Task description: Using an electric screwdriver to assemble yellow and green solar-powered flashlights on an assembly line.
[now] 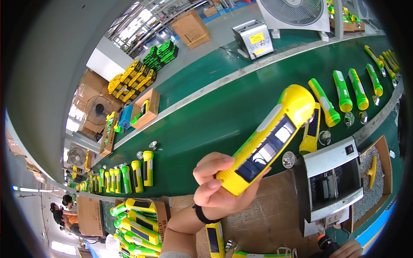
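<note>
My left hand (221,189) is raised over the bench, its fingers wrapped round the lower end of a yellow flashlight (262,146). A dark solar panel runs along the flashlight's side, and its wide head tilts up to the right. At the lower right edge my right hand (349,250), partly cut off, closes on a black electric screwdriver (328,244) with an orange ring. Just above that stands a white-and-black screw feeder (331,185). Below my left wrist another yellow flashlight (214,241) lies on the cardboard mat (254,215), beside a small reflector (230,245).
Several green and yellow flashlights (343,92) stand along the green conveyor belt (202,137), with loose reflectors (289,160) nearby. A box of flashlights (137,225) is at lower left. Right of the feeder, a cardboard tray (386,165) holds small grey screws and a yellow scoop (372,172).
</note>
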Demonstrator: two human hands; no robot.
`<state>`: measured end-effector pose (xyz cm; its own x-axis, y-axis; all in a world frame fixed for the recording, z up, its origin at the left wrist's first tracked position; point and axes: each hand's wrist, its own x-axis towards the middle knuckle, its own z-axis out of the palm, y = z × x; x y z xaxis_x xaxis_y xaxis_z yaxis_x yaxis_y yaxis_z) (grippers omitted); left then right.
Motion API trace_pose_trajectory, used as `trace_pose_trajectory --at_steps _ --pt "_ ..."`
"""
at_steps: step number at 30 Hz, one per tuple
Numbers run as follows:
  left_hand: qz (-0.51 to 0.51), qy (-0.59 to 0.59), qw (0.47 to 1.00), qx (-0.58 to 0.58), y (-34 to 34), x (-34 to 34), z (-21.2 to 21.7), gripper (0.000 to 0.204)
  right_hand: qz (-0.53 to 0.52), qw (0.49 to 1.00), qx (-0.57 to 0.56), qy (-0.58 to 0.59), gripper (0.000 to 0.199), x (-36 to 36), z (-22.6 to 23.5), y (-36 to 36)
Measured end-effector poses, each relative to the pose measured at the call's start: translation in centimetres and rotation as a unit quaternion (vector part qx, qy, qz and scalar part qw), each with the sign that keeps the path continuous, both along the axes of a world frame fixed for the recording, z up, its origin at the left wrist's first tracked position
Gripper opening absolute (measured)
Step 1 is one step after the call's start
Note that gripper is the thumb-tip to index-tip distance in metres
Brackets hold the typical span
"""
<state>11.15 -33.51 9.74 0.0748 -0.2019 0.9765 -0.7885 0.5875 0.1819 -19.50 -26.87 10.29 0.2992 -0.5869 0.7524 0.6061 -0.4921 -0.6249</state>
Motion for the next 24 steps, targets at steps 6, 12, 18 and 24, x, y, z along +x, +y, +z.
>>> trace_pose_trajectory --at_steps 6,12,18,24 --pt "0.105 -0.074 0.945 0.301 -4.5 1.4 -4.3 0.044 0.042 0.997 -0.06 -0.036 0.039 -0.1 -1.5 -0.7" --pt "0.155 -0.213 0.836 0.481 -6.5 2.0 -7.4 0.02 0.027 0.996 -0.068 -0.046 0.037 -0.1 -1.0 -0.8" --pt "0.063 -0.26 0.853 0.448 -8.6 -1.7 -5.7 0.024 0.024 0.995 -0.084 -0.052 0.034 -0.1 -1.1 -1.2" --pt "-0.102 -0.106 0.673 0.724 -12.4 -6.8 -5.4 0.054 0.058 0.993 -0.089 -0.043 0.034 -0.1 -1.5 -1.6"
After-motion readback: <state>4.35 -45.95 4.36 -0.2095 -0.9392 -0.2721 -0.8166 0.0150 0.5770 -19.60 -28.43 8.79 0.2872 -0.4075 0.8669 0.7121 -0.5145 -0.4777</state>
